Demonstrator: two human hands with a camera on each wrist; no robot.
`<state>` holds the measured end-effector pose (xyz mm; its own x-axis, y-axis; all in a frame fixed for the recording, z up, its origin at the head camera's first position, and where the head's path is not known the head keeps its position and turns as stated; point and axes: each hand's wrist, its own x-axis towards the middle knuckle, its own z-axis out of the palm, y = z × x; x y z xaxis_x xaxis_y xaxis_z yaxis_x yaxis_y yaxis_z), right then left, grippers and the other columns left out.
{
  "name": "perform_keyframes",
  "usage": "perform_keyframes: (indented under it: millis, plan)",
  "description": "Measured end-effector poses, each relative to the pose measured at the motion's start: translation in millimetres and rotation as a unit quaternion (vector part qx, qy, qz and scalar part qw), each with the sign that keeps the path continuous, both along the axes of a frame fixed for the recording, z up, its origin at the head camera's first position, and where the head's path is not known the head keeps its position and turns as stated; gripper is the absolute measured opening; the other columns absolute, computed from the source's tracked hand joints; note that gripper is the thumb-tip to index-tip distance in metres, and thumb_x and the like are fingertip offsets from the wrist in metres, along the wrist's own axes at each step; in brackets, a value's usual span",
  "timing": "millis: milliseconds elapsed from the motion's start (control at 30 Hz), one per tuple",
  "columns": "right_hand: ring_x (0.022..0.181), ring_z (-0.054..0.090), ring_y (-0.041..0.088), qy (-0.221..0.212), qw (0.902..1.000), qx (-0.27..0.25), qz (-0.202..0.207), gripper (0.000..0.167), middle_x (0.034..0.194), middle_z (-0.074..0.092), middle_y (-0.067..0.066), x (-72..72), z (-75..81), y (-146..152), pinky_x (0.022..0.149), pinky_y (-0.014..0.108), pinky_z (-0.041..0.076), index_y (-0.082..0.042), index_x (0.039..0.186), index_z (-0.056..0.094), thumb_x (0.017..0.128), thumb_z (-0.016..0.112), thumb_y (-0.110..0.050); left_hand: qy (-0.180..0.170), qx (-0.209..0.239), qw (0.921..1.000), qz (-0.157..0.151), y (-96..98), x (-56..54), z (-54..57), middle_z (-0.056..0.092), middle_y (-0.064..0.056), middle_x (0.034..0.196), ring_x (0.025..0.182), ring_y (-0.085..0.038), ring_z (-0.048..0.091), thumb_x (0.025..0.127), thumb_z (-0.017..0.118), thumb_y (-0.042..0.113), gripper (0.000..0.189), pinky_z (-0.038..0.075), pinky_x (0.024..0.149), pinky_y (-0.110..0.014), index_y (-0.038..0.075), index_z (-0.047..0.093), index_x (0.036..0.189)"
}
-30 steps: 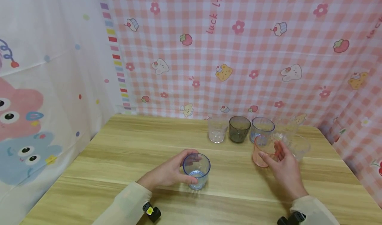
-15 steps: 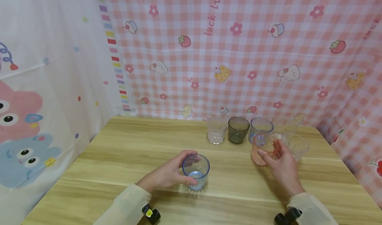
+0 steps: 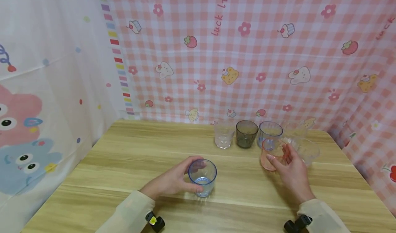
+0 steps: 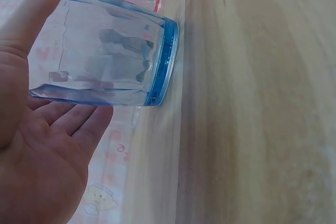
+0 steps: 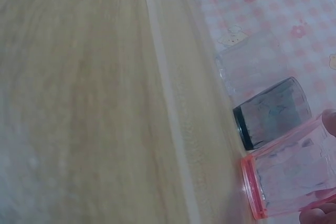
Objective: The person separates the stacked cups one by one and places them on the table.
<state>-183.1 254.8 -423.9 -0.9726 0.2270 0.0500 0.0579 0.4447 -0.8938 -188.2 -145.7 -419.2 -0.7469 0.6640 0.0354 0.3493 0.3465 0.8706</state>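
My left hand (image 3: 174,179) holds a clear blue-tinted glass (image 3: 206,173) with a blue rim, thumb on the near side and fingers round the far side. The glass stands upright near the middle of the wooden table (image 3: 130,157); its thick blue base (image 4: 167,61) shows in the left wrist view. Further right, my right hand (image 3: 294,174) grips an orange-pink glass (image 3: 267,161) between thumb and fingers. Only the tips of that hand reach into the right wrist view, at the side of the pink glass (image 5: 289,182).
Behind the orange-pink glass is a row: a clear glass (image 3: 224,138), a smoky grey glass (image 3: 246,138) and a blue-rimmed glass (image 3: 270,131). More clear glasses (image 3: 310,152) stand at the right, partly behind my right hand. A pink checked cloth (image 3: 191,68) hangs behind the table.
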Motion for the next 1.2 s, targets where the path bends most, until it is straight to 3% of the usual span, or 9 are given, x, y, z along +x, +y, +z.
perform_keyframes:
  millis: [500,733,967,1200]
  plan:
    - [0.161,0.034,0.043,0.019,0.9993,0.032,-0.006,0.099,0.173,0.03,0.028,1.6,-0.8,2,0.128,0.054,0.035,0.004,0.17,0.015,0.101,0.079,-0.027,0.02,-0.018,0.9995,0.018,22.0,-3.1,1.3,0.058,-0.005,0.161,0.151,-0.029,0.053,0.093,0.087,0.036,0.091,0.034,0.131,-0.055,0.01,0.035,0.164]
    - [0.161,0.035,0.04,0.018,0.9994,0.029,-0.006,0.099,0.174,0.031,0.026,0.6,-0.1,2,0.127,0.052,0.036,0.003,0.17,0.016,0.101,0.079,-0.027,0.026,-0.018,0.9993,0.021,44.0,-8.2,2.5,0.058,-0.006,0.161,0.151,-0.026,0.053,0.093,0.087,0.035,0.092,0.035,0.131,-0.051,0.009,0.035,0.164]
    - [0.161,0.033,0.042,0.02,0.9994,0.029,-0.004,0.099,0.173,0.03,0.028,1.2,0.6,1,0.128,0.052,0.034,0.005,0.17,0.013,0.101,0.079,-0.025,0.011,-0.017,0.9993,0.032,68.2,-13.9,3.1,0.058,-0.005,0.161,0.151,-0.025,0.053,0.093,0.087,0.037,0.09,0.036,0.13,-0.05,0.012,0.036,0.164]
    - [0.163,0.031,0.042,0.01,0.9998,0.019,-0.003,0.103,0.175,0.027,0.026,1.3,0.2,1,0.129,0.051,0.033,0.002,0.171,0.009,0.102,0.079,-0.027,0.008,-0.006,0.999,0.043,94.3,-24.9,1.8,0.056,-0.008,0.162,0.152,-0.027,0.052,0.094,0.087,0.036,0.093,0.037,0.13,-0.05,0.01,0.033,0.166]
